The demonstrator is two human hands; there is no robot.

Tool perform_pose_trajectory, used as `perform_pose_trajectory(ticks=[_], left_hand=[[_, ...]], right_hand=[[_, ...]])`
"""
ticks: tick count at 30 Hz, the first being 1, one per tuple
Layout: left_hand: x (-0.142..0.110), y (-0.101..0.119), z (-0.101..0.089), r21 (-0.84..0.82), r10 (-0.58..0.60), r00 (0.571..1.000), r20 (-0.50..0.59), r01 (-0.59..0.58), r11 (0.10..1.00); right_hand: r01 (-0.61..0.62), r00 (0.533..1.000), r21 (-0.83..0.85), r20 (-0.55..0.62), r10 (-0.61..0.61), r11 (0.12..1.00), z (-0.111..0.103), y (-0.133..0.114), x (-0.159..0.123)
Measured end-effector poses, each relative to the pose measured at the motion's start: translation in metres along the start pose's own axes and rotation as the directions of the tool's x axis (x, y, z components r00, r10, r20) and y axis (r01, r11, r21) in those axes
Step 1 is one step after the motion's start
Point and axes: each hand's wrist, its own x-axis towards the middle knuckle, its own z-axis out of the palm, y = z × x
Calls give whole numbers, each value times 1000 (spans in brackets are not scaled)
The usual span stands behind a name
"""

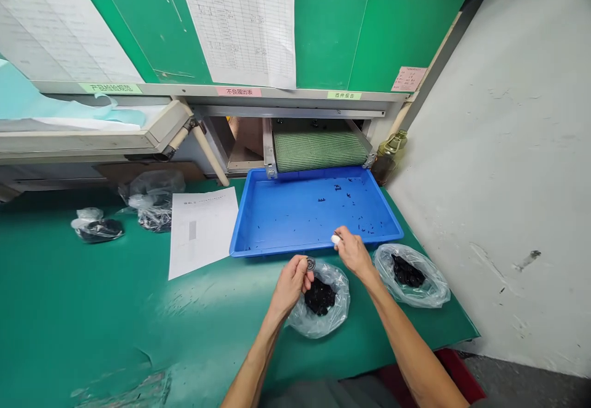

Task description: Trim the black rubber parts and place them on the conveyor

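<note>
A green counter [115,297] ran beneath a green board [332,26] and beside a pale wall [521,168]. The left hand [290,282] held a small dark round part [311,264] in a narrow pinch, in front of the blue tray [318,210] and over a clear bag [340,291] of black pieces [319,297]. The fingers of the right hand [354,254] were bent close together at the tray's front edge, a white piece [335,239] at their tips; whether they gripped or wore it could not be told. The hands seemed to be in the middle of handling small parts, and the round part, by its size, called for a light, steady pinch. Small black bits [321,200] lay scattered in the tray. A second open bag [436,291] sat to its front right, a paper sheet [203,232] to its left, and a green mesh belt [318,151] behind it.
</note>
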Motion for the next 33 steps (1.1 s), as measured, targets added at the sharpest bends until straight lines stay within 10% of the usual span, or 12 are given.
perform_pose_trajectory(ticks=[12,18,25,33], left_hand=[[-10,-8,-10,-122,-88,996,-32,84,989],[-26,-8,-16,184,-26,998,60,15,983],[-41,-13,0,593,66,965,255,-210,777],[-40,-26,-6,583,6,989,151,-94,807]], right_hand=[[33,998,-86,-41,-36,996,-9,7,18],[-8,997,-135,-74,-2,991,-6,21,17],[-16,995,-163,-100,0,986,-10,30,26],[33,996,-190,85,-17,981,7,-3,-4]])
